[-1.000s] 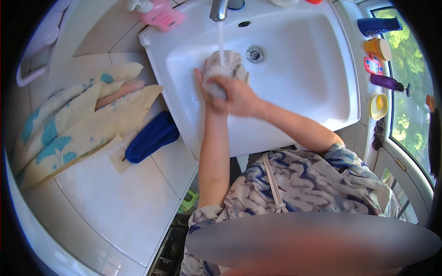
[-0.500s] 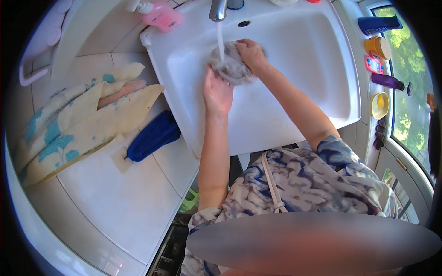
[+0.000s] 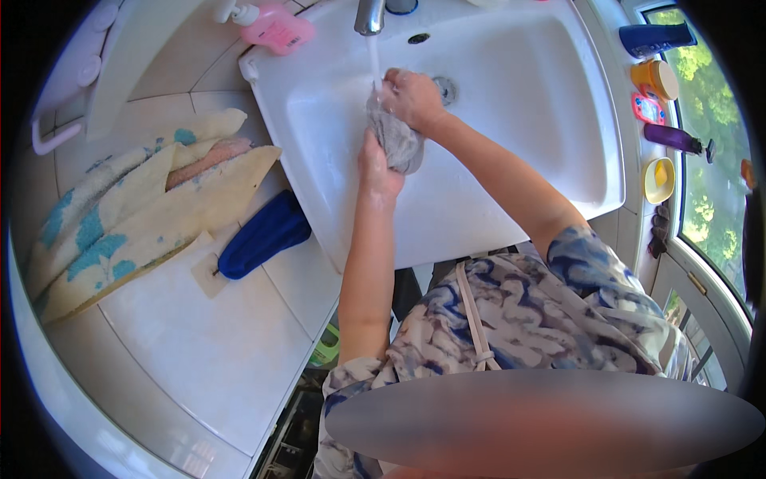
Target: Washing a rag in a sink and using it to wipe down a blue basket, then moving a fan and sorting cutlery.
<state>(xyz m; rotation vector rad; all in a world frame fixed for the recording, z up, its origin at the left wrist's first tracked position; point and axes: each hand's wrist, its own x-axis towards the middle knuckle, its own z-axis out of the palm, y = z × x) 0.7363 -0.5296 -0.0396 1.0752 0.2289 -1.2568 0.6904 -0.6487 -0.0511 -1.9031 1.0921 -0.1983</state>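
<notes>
**Fingers closed on a grey cloth under a running tap**

Fingers of the right hand are curled over the upper end of a grey cloth, gripping it directly beneath the thin stream of water that falls from the metal tap; fingers of the left hand are closed around the lower end of the same cloth, thumb side up; the cloth is thus bunched between the two hands, held above the basin of the white sink and just left of its drain; the step in hand is judged to be rinsing or wringing the wet cloth under the flow; the next move would seem to call for a firm opposed twist of the two hands, kept over the basin so that the water runs off inside it

Surroundings: a pink soap dispenser stands at the far left corner of the sink; on the tiled counter to the left lie a cream towel with blue-green print and, just beside the sink's near edge, a dark blue cloth; along the window ledge on the right stand a blue cup, an orange container, a purple bottle and a yellow bowl, all well apart from the hands
</notes>
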